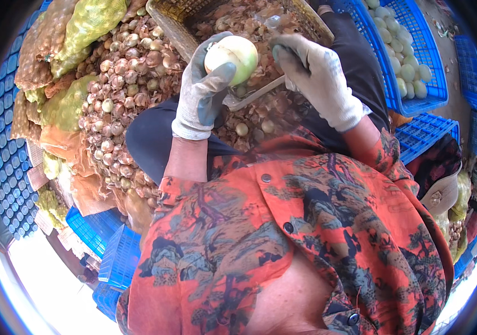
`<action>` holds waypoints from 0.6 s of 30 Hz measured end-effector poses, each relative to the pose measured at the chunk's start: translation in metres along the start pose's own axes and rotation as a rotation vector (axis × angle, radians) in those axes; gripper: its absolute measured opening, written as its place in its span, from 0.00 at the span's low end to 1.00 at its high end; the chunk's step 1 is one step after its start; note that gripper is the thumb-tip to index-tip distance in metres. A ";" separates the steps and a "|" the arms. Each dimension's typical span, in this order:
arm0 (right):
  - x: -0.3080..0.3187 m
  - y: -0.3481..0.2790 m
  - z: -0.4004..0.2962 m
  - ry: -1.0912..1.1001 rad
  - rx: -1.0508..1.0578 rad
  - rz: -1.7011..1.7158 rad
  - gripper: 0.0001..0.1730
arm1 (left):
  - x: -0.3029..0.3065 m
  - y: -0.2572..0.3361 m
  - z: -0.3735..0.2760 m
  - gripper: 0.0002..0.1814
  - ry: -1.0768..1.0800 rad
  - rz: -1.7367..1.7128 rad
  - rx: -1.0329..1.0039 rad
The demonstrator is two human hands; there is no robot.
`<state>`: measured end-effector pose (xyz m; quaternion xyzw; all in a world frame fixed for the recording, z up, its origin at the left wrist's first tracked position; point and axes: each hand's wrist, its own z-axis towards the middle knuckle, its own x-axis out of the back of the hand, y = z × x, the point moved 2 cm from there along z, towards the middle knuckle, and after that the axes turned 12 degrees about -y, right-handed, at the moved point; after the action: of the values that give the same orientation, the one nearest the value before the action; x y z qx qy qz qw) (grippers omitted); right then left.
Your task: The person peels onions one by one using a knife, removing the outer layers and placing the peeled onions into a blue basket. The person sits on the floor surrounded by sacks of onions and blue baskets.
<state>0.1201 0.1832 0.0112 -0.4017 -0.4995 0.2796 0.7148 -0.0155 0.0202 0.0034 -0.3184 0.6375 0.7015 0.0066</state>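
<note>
My left hand (pixel 205 90), in a whitish knitted glove with a grey coated palm, grips a pale, mostly peeled onion (pixel 236 58) with a greenish side. Just right of it is my right hand (pixel 316 73), gloved alike, its fingers curled and apart from the onion. Whether the right fingers hold something small, I cannot tell. Below and between the hands lies a pale bar-like edge (pixel 259 93) over loose onion skins (pixel 282 111). Small onions (pixel 242 129) lie among the skins before my lap.
A worn yellowish plastic crate (pixel 173 31) with skins stands ahead. Unpeeled onions (pixel 117 104) are heaped at left beside mesh sacks (pixel 89 25). At right, a blue plastic crate (pixel 425 104) holds peeled onions (pixel 408 71). More blue crates (pixel 123 255) stand at lower left.
</note>
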 end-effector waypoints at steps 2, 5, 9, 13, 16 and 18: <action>0.000 -0.010 -0.008 -0.056 0.086 -0.117 0.11 | 0.002 0.001 -0.001 0.39 0.014 0.050 -0.061; -0.003 -0.013 -0.016 -0.088 0.128 -0.194 0.11 | 0.001 0.000 -0.001 0.37 0.100 0.061 -0.032; -0.004 -0.013 -0.017 -0.160 0.101 -0.264 0.14 | 0.006 0.000 -0.004 0.35 0.133 0.081 0.011; -0.005 -0.012 -0.016 -0.186 0.112 -0.300 0.14 | 0.004 0.000 -0.005 0.36 0.174 0.119 0.019; -0.006 -0.013 -0.016 -0.197 0.094 -0.406 0.16 | 0.003 -0.002 -0.004 0.35 0.213 0.080 0.018; -0.007 -0.013 -0.017 -0.198 0.061 -0.496 0.17 | 0.002 -0.002 -0.005 0.34 0.248 0.105 0.032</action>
<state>0.1338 0.1657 0.0159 -0.2160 -0.6415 0.1490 0.7208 -0.0141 0.0158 0.0004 -0.3688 0.6602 0.6460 -0.1042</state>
